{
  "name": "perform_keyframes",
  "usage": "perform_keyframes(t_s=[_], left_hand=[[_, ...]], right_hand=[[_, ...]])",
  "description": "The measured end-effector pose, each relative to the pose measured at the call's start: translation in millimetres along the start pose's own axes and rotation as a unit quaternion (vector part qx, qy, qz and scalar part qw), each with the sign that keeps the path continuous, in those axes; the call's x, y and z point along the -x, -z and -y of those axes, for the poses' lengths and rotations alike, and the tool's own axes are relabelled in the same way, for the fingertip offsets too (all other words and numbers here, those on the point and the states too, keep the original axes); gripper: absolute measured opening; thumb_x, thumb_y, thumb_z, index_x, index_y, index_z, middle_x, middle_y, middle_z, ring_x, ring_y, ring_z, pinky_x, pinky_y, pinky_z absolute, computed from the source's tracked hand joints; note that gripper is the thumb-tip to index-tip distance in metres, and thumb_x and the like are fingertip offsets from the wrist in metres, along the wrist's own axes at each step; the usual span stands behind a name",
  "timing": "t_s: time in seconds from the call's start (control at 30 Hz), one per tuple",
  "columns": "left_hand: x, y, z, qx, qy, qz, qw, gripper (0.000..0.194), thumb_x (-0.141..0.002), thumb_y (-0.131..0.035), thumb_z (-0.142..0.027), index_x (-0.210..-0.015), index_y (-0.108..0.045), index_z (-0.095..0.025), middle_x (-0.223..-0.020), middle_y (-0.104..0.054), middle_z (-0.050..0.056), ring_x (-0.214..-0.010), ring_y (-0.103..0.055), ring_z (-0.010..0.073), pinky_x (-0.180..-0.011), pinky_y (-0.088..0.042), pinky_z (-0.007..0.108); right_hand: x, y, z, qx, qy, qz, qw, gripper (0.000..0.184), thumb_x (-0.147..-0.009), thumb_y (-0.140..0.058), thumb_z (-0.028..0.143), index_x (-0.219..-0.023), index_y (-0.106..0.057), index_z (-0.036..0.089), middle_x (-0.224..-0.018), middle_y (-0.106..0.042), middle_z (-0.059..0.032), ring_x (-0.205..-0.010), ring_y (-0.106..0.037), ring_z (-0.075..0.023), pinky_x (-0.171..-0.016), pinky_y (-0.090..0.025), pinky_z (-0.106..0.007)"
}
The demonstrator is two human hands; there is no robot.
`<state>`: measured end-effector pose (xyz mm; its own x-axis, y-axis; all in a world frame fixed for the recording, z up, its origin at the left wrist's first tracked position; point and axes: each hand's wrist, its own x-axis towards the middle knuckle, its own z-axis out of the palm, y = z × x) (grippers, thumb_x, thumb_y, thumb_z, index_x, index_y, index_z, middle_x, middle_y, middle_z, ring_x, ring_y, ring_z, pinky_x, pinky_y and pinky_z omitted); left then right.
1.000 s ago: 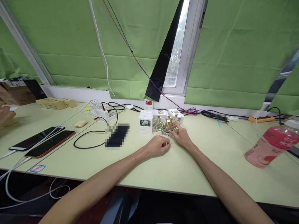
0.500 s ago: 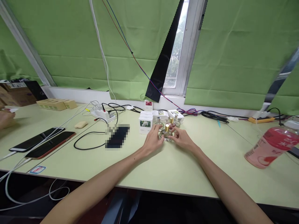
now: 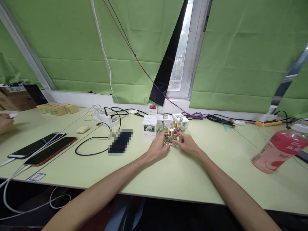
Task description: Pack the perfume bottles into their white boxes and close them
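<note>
A clear glass perfume bottle [image 3: 171, 139] with a gold cap stands upright on the table, in front of several others. My left hand [image 3: 157, 145] has its fingers and thumb against the bottle's left side. From the right, my right hand [image 3: 187, 143] pinches the same bottle between thumb and fingers. Close behind are a silver-capped bottle [image 3: 163, 126], a pinkish gold-capped bottle [image 3: 176, 128] and another silver-capped bottle [image 3: 181, 124]. White flower-print boxes [image 3: 149, 131] stand just left of the bottles. My fingers partly hide the front bottle.
A pink drink bottle [image 3: 276, 150] stands far right. Left are a power strip [image 3: 106, 119], an earbud case [image 3: 82, 129], two phones [image 3: 50, 150] on white cables, and a pixelated dark object [image 3: 120, 141]. Another person's hand [image 3: 6, 123] is at the left edge, near yellowish boxes [image 3: 57, 109].
My left hand has opened from a loose fist and moved up to the front bottle's left side. My right hand has shifted slightly and the front bottle now sits nearer me.
</note>
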<state>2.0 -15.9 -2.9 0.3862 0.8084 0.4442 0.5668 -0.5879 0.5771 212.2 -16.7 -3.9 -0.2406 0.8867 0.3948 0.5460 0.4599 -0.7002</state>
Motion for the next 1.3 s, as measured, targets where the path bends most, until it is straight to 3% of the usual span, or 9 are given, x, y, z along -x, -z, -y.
perform_keyframes(t_s=[0.2, 0.37, 0.7, 0.93, 1.13, 1.3], left_hand=[[-1, -1.1, 0, -0.011, 0.006, -0.006, 1.0, 0.052, -0.084, -0.063, -0.021, -0.134, -0.049, -0.018, -0.112, -0.068, 0.01, -0.076, -0.064, 0.0186, -0.074, -0.052, 0.032], [-1, -1.5, 1, -0.02, -0.001, -0.014, 1.0, 0.047, -0.086, -0.061, -0.022, -0.132, -0.05, -0.019, -0.124, -0.066, 0.012, -0.083, -0.066, 0.0202, -0.078, -0.053, 0.034], [-1, -0.6, -1, -0.024, 0.015, -0.01, 1.0, 0.043, -0.088, -0.06, -0.024, -0.13, -0.051, -0.02, -0.124, -0.065, 0.011, -0.093, -0.067, 0.0246, -0.08, -0.053, 0.037], [-1, -1.5, 0, -0.031, 0.014, -0.019, 0.999, 0.044, -0.087, -0.06, -0.023, -0.13, -0.05, -0.021, -0.123, -0.065, 0.01, -0.089, -0.067, 0.0236, -0.08, -0.053, 0.038], [0, -0.5, -4, -0.032, -0.001, -0.064, 0.997, 0.041, -0.087, -0.06, -0.019, -0.127, -0.051, -0.02, -0.123, -0.059, 0.011, -0.082, -0.065, 0.0195, -0.071, -0.052, 0.033], [2, 3.0, -12, -0.036, 0.005, -0.106, 0.994, 0.027, -0.089, -0.059, -0.017, -0.115, -0.053, -0.02, -0.115, -0.059, 0.008, -0.08, -0.062, 0.0173, -0.068, -0.048, 0.03]], right_hand=[[-2, -1, -1, 0.025, 0.013, -0.028, 0.999, 0.035, -0.091, -0.061, 0.054, -0.094, -0.067, 0.019, -0.051, -0.043, 0.0082, -0.05, -0.04, -0.0138, -0.055, -0.031, -0.028], [-3, 0, 0, 0.033, 0.009, -0.051, 0.998, 0.042, -0.097, -0.05, 0.054, -0.09, -0.071, 0.019, -0.058, -0.055, 0.003, -0.054, -0.046, -0.0145, -0.058, -0.033, -0.028], [-4, 1, -6, 0.051, 0.009, -0.114, 0.992, 0.06, -0.099, -0.041, 0.064, -0.065, -0.06, 0.019, -0.059, -0.057, -0.0007, -0.057, -0.047, -0.0153, -0.058, -0.031, -0.029], [-6, 0, -11, 0.071, -0.01, -0.132, 0.989, 0.064, -0.099, -0.038, 0.064, -0.067, -0.067, 0.017, -0.055, -0.055, -0.001, -0.055, -0.047, -0.0157, -0.058, -0.031, -0.029], [-7, 3, -14, 0.074, -0.054, -0.166, 0.982, 0.067, -0.097, -0.036, 0.067, -0.067, -0.068, 0.016, -0.054, -0.051, -0.0008, -0.054, -0.044, -0.0153, -0.059, -0.03, -0.029], [-6, 6, -18, 0.071, -0.087, -0.189, 0.975, 0.066, -0.097, -0.034, 0.067, -0.068, -0.067, 0.017, -0.052, -0.051, -0.0009, -0.055, -0.044, -0.0162, -0.061, -0.031, -0.03]])
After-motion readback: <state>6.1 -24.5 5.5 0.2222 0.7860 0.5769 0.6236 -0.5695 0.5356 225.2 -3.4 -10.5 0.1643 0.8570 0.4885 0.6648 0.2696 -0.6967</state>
